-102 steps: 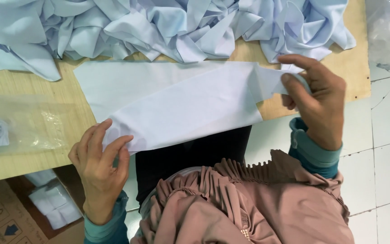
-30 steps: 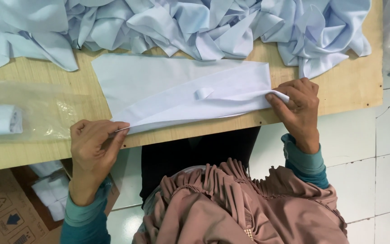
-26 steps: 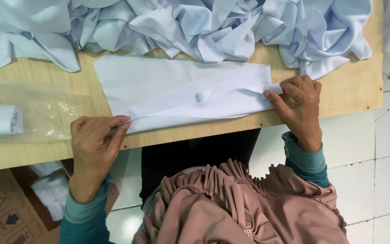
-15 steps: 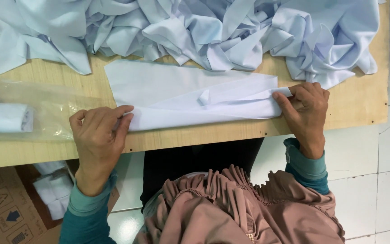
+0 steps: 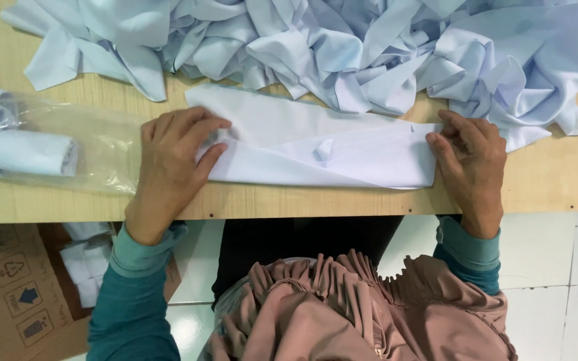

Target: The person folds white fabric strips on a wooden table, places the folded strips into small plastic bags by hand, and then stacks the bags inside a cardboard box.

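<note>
Both hands are down on a long, flat-folded strip of pale blue-white fabric (image 5: 316, 150) that stretches between them across the light wooden table (image 5: 68, 200). The left hand (image 5: 172, 164) lies on the strip's left end with its fingertips pinching a fold there, and the right hand (image 5: 469, 157) has curled fingers gripping the right end, thumb along the edge. Roughly midway between the hands a little tab of cloth sticks up from the strip. Just beyond both hands sits a big crumpled heap of light blue fabric pieces (image 5: 342, 47), touching the far edge of the strip. Left of the left hand there's a clear plastic bag (image 5: 95, 144) holding rolled white cloths (image 5: 35, 152). Below that hand, under the table edge, sits an open brown cardboard box (image 5: 8, 281).
</note>
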